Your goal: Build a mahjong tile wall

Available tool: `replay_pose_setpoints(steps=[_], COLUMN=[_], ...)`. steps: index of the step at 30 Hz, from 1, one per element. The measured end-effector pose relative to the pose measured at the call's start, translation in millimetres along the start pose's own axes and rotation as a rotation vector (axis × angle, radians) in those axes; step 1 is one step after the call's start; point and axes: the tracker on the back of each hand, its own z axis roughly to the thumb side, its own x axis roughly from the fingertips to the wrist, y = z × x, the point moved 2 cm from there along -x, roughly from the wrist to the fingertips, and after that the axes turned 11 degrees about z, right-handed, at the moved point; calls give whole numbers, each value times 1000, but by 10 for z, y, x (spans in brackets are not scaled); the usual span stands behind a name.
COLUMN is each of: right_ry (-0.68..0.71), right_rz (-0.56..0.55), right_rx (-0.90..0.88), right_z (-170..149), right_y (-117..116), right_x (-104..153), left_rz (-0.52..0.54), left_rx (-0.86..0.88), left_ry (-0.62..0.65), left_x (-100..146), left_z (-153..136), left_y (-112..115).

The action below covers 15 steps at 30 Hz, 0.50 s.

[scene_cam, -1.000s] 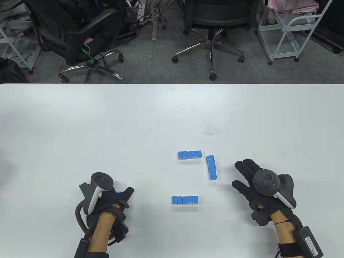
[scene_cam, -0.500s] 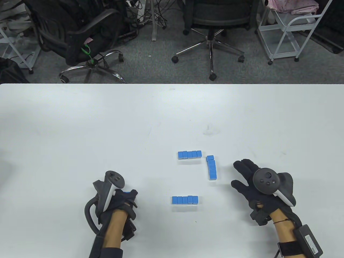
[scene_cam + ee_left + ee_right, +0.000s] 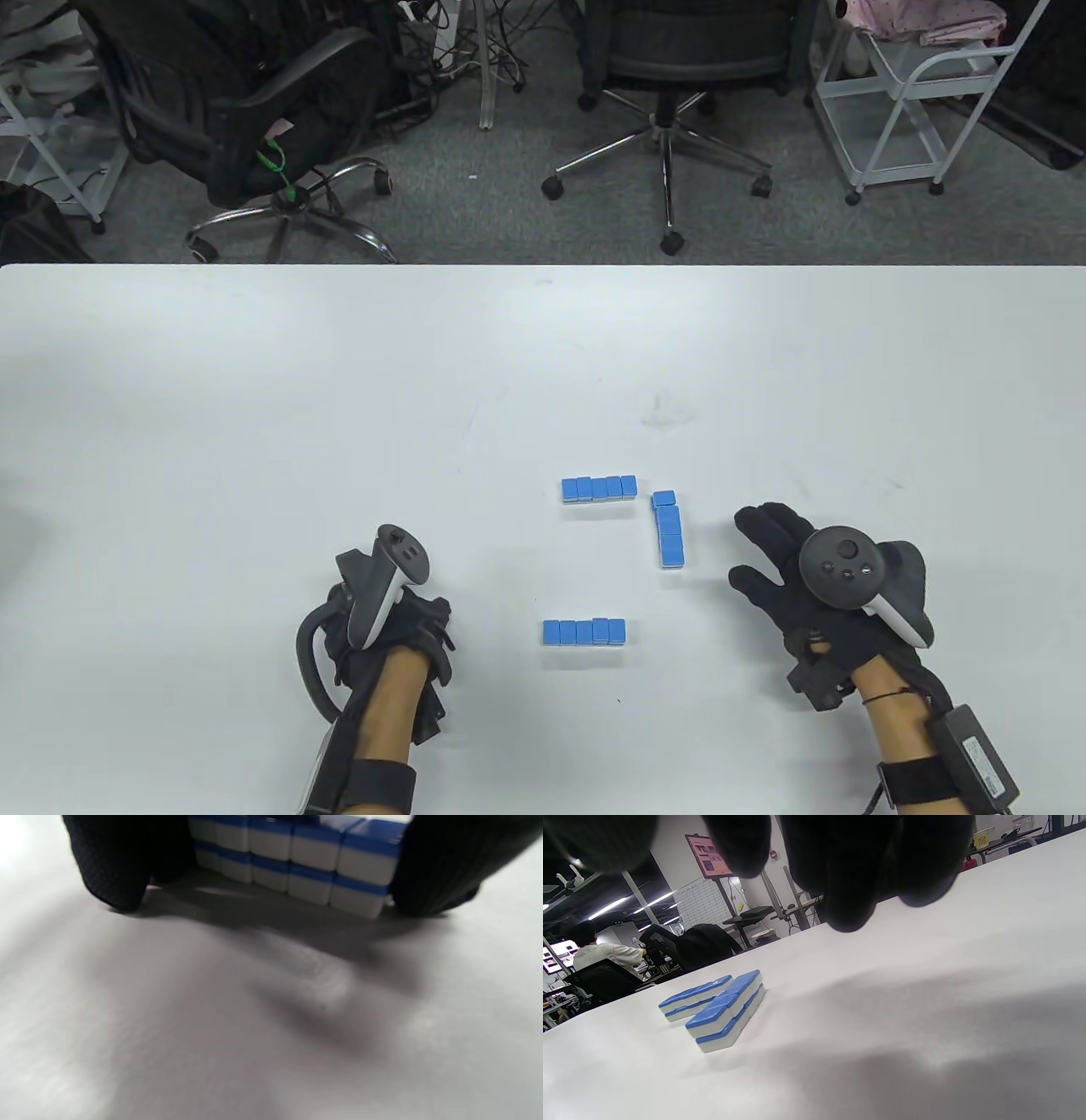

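Note:
Three short rows of blue-backed mahjong tiles lie on the white table (image 3: 254,407): a far row (image 3: 598,488), a right column (image 3: 668,533) and a near row (image 3: 584,632). My left hand (image 3: 420,620) is left of the near row. In the left wrist view its fingers (image 3: 106,870) grip both ends of a two-layer tile row (image 3: 297,861) at the table surface; this row is hidden in the table view. My right hand (image 3: 759,552) is open with fingers spread, right of the column and apart from it. The right wrist view shows the column (image 3: 729,1012) stacked two high.
Office chairs (image 3: 670,76) and a white cart (image 3: 916,102) stand on the floor beyond the table's far edge. A faint smudge (image 3: 666,413) marks the table behind the tiles.
My left hand has moved right and a little forward with its tile row, toward the near row. The blue edge seen under it earlier is now hidden. My right hand has barely moved.

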Motion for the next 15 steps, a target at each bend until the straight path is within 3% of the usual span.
replay_pose_setpoints(steps=[8,15], right_ry=[27,34], right_rz=[-34,-41], right_rx=[2,30], right_z=[39,73], right_y=[68,53], right_x=[23,27], left_rz=[48,53], left_rx=[-154,-242], left_ry=[428,705], left_x=[-98,-168], left_z=[474,778], left_y=[-68,-128])
